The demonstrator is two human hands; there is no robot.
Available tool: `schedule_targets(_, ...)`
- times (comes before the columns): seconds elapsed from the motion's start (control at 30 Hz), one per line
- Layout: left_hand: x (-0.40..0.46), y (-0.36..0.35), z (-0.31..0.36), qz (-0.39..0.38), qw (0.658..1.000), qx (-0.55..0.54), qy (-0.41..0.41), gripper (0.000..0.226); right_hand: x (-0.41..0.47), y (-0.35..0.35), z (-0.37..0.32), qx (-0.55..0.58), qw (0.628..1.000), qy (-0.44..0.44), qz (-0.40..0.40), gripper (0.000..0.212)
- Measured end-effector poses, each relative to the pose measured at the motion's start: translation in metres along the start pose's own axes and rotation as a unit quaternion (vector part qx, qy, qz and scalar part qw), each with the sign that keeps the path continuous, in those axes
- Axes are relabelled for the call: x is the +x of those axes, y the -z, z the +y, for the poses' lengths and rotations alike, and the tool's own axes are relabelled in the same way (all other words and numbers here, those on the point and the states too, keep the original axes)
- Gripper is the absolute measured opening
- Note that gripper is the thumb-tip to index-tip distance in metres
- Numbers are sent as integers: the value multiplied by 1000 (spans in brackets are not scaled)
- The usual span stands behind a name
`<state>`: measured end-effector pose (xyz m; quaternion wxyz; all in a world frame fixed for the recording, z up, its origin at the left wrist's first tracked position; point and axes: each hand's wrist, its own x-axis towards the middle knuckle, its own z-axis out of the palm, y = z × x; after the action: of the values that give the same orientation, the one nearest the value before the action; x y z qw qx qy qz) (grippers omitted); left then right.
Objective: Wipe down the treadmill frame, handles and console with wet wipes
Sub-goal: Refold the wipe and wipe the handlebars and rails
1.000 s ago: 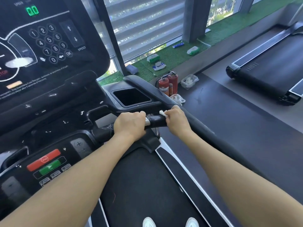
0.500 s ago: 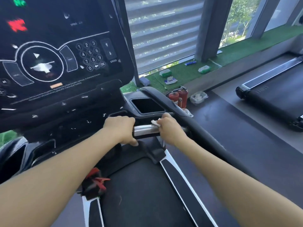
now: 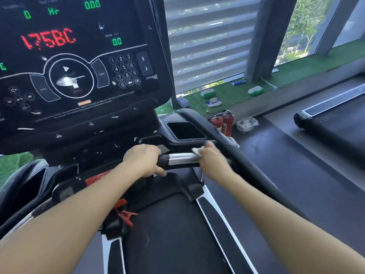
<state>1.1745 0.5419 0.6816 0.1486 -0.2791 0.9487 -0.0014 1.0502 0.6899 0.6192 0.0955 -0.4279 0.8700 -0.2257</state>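
Daylight from a slatted window (image 3: 207,42) falls across a strip of green artificial turf (image 3: 227,93), where several packs of wipes (image 3: 213,102) are laid well apart. Dark rubbery flooring (image 3: 286,165) is seen to the right, open and flat between the treadmill and a second treadmill (image 3: 335,119) at the far right edge. Two red fire extinguishers (image 3: 223,121) are stood beside the turf ledge, next to a clear plastic container (image 3: 246,123).

A glossy black console (image 3: 79,76) fills the upper left, lit with red and green digits and printed with a number keypad; pale smears are visible on its lower edge. Below it a short horizontal handlebar (image 3: 181,159) is mounted, its middle section bright polished metal, its ends matte black. A rectangular recessed tray (image 3: 185,130) is set just behind it, and a thick black side rail (image 3: 256,175) runs diagonally down to the right, bounding the belt (image 3: 167,234) on that side. White trim edges the belt. A red clip (image 3: 126,215) hangs near the lower centre.

The left hand (image 3: 143,160) is wrapped around the black left end of the handlebar, fingers curled under it. The right hand (image 3: 212,161), slightly blurred, is clamped around the bar's right end with a white wet wipe (image 3: 197,150) pressed between the fingers and the metal. Bare metal is exposed between the two hands.
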Motion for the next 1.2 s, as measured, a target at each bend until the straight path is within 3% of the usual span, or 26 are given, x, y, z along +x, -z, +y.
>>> schedule_targets(0.07, 0, -1, 0, 6, 1000, -3, 2, 39, -1, 3, 16, -14, 999, -42, -4, 35)
schedule_targets(0.17, -1, -1, 1, 14, 1000, 0, 1, 38, -8, 0, -3, -8, 998, -58, 18, 19)
schedule_targets(0.3, -4, 1, 3, 22, 1000, 5, -5, 33, -15, -9, -42, 4, 999, 39, 9, 22)
schedule_targets(0.4, -5, 0, 3, 28, 999, 15, -8, 34, -11, -8, -32, 2, 998, 59, 4, 24)
schedule_targets(0.53, -4, -3, 0, 38, 999, 9, -9, 37, -3, 4, 14, -26, 998, -60, -17, 38)
schedule_targets(0.6, -3, -4, 0, 40, 999, 5, -10, 37, -4, 1, 4, -32, 997, -75, -2, 33)
schedule_targets(0.67, -3, -4, -1, 38, 999, 5, -10, 37, -10, -4, -24, -16, 999, -35, 14, 28)
schedule_targets(0.8, -3, -4, -1, 35, 999, 10, -14, 37, -20, -12, -51, 3, 997, 69, 18, 36)
schedule_targets(0.9, -3, -4, 0, 40, 999, 9, -19, 35, -19, -10, -19, -21, 999, 33, 27, 45)
schedule_targets(1.03, -4, -3, 0, 38, 999, 7, -17, 35, -21, -10, -10, -13, 998, -42, 43, 40)
schedule_targets(1.2, -3, -4, 0, 40, 999, -6, -11, 32, -27, -22, -68, 20, 997, 76, 7, 40)
